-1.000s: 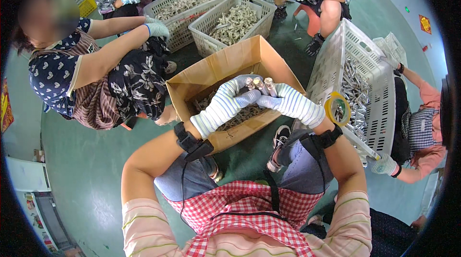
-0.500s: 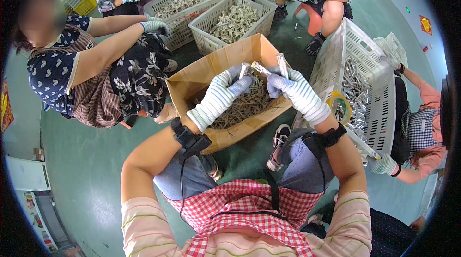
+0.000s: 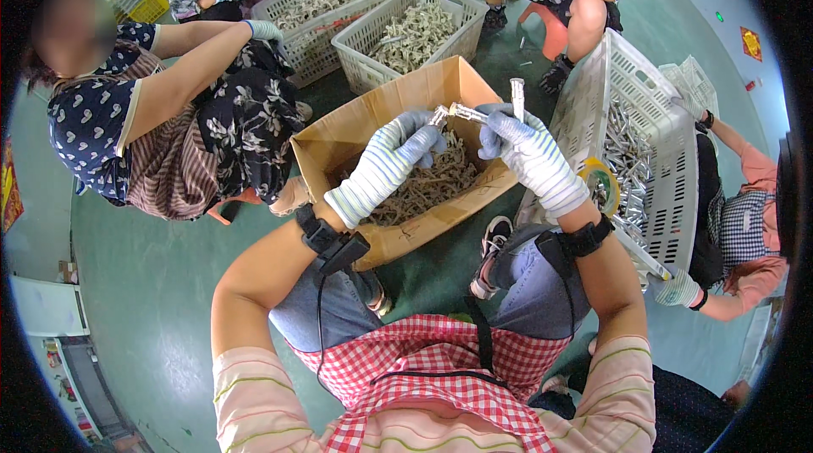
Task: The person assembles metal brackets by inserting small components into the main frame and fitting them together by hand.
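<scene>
My left hand (image 3: 383, 167), in a white and grey-blue striped work glove, pinches the end of a small shiny silvery piece (image 3: 439, 117). In a matching glove, my right hand (image 3: 542, 167) grips a slim silvery stick-like piece (image 3: 467, 113) that points left, its tip close to the left hand's piece. I cannot tell whether the two pieces are joined. A second silvery stick (image 3: 517, 97) stands up from the fingers of my right hand. Both hands are above an open cardboard box (image 3: 377, 241) holding many thin, brownish-grey, twisted pieces (image 3: 432, 190).
Right of the box, a white plastic crate (image 3: 669, 114) holds many silvery sticks; a yellow tape roll (image 3: 600, 186) is at its near side. Beyond the box stand two pale crates (image 3: 351, 59) of whitish twisted pieces. Gloved co-workers sit around, one close at left (image 3: 169, 123).
The silvery piece between my hands now lies flatter, and the stick in my right hand stands straighter. A co-worker's gloved hands have come into sight at the far crates.
</scene>
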Available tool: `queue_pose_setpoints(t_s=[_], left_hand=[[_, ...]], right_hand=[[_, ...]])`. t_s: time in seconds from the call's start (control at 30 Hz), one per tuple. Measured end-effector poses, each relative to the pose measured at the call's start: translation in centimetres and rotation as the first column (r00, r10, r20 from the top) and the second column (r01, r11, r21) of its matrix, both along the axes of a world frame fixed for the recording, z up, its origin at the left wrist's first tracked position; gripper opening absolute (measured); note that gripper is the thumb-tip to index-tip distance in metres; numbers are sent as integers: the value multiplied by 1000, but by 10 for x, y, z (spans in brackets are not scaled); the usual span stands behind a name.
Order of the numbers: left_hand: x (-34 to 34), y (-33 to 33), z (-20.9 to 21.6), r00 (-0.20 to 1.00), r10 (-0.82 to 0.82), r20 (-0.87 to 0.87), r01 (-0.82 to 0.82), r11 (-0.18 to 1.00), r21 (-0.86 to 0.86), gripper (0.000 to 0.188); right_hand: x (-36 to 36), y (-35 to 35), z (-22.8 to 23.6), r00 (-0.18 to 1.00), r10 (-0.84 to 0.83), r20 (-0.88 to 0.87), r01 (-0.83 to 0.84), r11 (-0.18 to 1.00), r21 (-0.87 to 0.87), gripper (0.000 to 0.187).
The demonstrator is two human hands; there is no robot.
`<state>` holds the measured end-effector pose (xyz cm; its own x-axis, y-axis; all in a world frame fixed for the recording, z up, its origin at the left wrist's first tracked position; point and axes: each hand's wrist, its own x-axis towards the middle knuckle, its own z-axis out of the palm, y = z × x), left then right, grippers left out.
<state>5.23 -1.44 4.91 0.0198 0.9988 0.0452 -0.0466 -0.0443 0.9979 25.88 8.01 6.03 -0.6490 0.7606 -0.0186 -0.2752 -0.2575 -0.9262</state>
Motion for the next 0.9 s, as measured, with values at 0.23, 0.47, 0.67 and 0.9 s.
queue_pose_setpoints(t_s=[0.23,0.47,0.67,0.9], left_hand=[[1,-4,-2,990,-88,112,93,995,-46,34],[3,-7,-2,942,-150,300,176,982,-64,40],[3,-10,-1,880,-237,411,275,961,-36,43],[4,-10,2,882,-256,397,290,957,-28,47]], right_hand=[[1,-1,-3,998,19,-64,-23,998,-65,27],[2,-2,-1,994,70,-79,-79,991,-111,28],[2,-3,0,983,124,-138,-148,973,-180,29],[3,-3,0,981,127,-150,-156,968,-198,29]])
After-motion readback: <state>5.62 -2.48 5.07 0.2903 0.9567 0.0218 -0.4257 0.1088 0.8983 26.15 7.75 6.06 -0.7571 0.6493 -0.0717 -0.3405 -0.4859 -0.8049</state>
